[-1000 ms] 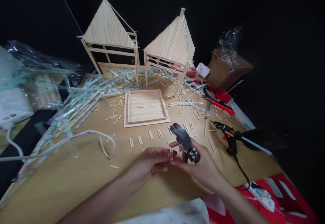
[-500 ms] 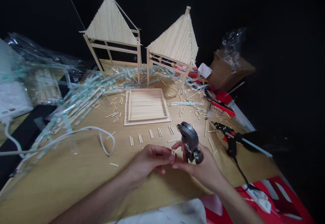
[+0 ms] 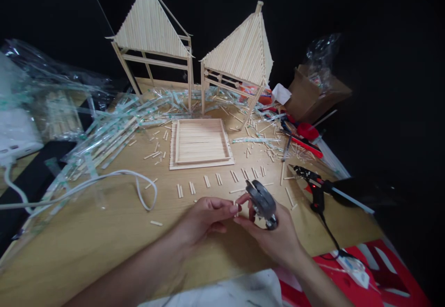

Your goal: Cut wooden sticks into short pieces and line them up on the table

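Observation:
My left hand [image 3: 210, 215] pinches short wooden stick pieces [image 3: 236, 208] between thumb and fingertips, above the near part of the table. My right hand [image 3: 278, 233] is wrapped round a dark grey hand tool [image 3: 262, 199] with two curved, rounded arms side by side; its exact kind does not show. The right thumb and forefinger reach the stick pieces too, so both hands meet there. Beyond the hands, short sticks [image 3: 207, 181] lie in a row of small pairs. Behind that row sits a square stick-built base [image 3: 201, 142] with a low raised rim.
Two stick-built models with peaked roofs [image 3: 153, 28] [image 3: 239, 49] stand at the back. A glue gun [image 3: 314, 188] with a red light lies right. Plastic wrappers [image 3: 104, 131] and a white cable [image 3: 114, 175] spread left. A cardboard box [image 3: 306, 93] stands back right.
The view has shifted slightly. The grey tool has turned and tilted a little in my right hand, while both hands keep close together at the stick pieces.

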Demonstrator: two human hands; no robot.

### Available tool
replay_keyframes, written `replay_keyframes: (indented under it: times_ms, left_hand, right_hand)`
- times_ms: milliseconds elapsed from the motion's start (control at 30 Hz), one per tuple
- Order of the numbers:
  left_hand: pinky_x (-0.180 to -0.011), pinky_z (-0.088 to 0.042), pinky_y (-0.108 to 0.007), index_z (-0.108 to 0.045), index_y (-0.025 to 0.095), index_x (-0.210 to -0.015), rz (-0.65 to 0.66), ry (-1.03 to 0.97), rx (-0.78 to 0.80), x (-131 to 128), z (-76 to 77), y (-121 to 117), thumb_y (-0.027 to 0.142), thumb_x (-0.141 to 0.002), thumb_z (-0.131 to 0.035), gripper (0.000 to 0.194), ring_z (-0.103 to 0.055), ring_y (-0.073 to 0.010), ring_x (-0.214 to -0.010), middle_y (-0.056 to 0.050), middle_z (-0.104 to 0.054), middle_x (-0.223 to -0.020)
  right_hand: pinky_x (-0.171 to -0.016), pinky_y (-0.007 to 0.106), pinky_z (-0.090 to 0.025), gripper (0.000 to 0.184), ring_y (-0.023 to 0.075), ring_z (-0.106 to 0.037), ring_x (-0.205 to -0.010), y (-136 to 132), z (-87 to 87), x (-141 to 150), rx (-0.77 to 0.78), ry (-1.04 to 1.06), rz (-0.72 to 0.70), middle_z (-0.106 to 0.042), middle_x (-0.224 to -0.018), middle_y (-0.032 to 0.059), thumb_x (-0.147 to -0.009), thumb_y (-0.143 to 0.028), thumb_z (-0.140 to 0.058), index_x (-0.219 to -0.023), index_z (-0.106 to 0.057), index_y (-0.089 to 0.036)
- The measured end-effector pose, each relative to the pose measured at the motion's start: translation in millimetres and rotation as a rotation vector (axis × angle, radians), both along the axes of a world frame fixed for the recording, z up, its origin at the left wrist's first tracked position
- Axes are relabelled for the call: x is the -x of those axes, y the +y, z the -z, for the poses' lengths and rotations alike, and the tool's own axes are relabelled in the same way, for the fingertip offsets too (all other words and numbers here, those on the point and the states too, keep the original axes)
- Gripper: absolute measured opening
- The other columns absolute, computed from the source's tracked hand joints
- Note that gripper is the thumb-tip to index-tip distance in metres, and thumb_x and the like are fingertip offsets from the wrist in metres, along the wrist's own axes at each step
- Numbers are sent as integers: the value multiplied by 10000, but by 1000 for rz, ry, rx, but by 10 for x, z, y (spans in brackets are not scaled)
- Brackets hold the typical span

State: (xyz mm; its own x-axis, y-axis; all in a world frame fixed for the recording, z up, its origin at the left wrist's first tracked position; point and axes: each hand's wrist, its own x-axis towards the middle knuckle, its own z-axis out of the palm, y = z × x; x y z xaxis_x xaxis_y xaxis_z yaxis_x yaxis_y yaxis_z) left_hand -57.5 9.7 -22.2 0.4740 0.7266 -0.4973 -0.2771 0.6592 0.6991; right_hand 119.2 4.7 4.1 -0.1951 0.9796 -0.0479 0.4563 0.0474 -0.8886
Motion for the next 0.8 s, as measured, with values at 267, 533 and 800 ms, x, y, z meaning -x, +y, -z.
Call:
replay_keyframes:
  times_ms: [267, 533, 800]
  left_hand:
    - [-513, -416, -182, -724, 168, -713, -1, 44, -108, -20, 54, -18, 434, -649, -744, 275, -517, -94, -589, -15, -648, -704]
    - [-609, -476, -233, -704, 172, -771, -237, 202, -227, -52, -77, -23, 337, -711, -706, 176, -638, -155, -702, -37, -717, -781]
    - [-680, -508, -241, -712, 250, -905, -288, 610, -836, 63, -144, -215, 167, -811, -561, 196, -685, -163, -741, -3, -739, -859]
  right_hand:
    - [-580, 202, -426, 233, 110, -541, -626, -22, -5, -26, 2, -17, -23, -603, -741, -26, -743, -292, -668, -952, -597, -216]
    - [-713, 248, -474, 287, 150, -581, -742, -103, -146, -208, -75, -189, -31, -620, -900, 24, -773, -258, -624, -1039, -519, -226]
    - [-825, 352, -485, 460, 247, -526, -1029, -322, -164, -412, -325, -584, -137, -488, -1122, 118, -705, -134, -506, -1153, -438, -211]
